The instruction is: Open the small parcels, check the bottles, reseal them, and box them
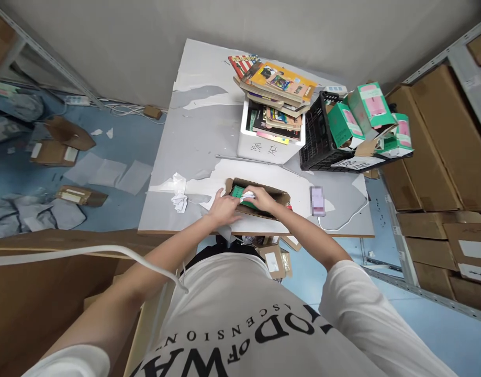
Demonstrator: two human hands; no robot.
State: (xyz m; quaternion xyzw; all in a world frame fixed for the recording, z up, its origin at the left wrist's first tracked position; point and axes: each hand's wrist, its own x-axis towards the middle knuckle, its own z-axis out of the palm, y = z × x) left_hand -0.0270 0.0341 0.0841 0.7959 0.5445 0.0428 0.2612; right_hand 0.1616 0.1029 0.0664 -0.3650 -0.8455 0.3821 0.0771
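Observation:
An open cardboard box (259, 211) stands near the front edge of the table, with a green item (237, 191) inside at its left end. My right hand (260, 199) reaches into it from the right, fingers closed on a crumpled white paper (247, 195). At the box's left end rests my left hand (223, 209), its fingers spread and touching the cardboard wall. Something small and red shows at the box's right end. Another crumpled white paper (179, 202) lies on the table to the left.
Behind the box stands a white bin (267, 149) piled with books. Right of it, a black crate (316, 139) holds green boxes (371, 107). A phone (317, 201) with a white cable lies at the right. Cardboard boxes fill the right shelf; a white cable (107, 250) crosses my left arm.

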